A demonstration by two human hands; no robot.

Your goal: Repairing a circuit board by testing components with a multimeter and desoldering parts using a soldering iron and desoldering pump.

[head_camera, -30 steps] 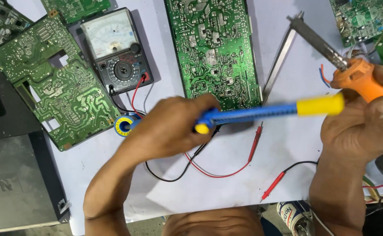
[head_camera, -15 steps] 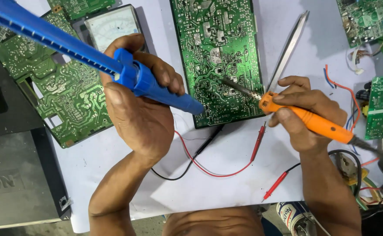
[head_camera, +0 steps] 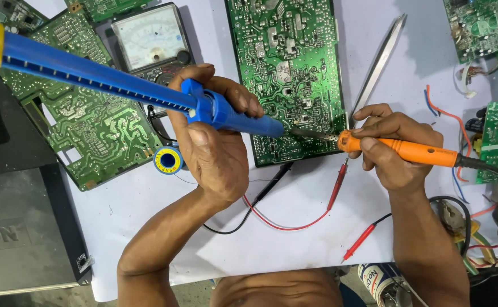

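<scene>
A blue desoldering pump with a yellow plunger end is gripped in the left hand, the fingers wrapped tightly around its thicker front part. An orange-handled soldering iron is clasped in the right hand like a pen. The large green circuit board at the middle of the white counter serves as the landmark: the pump's nozzle and the iron's metal tip are brought together over its lower right edge, very near each other; whether they touch the board cannot be told.

Just right of the board, long metal tweezers are laid at a slant. Left of the board an analog multimeter is seen, partly hidden by the pump, and farther left a second green board is laid flat. Below and left of the landmark board, beside the left hand, a small spool of solder is found. Red and black probe leads are trailed across the counter below the board. Further green boards are placed well to its right.
</scene>
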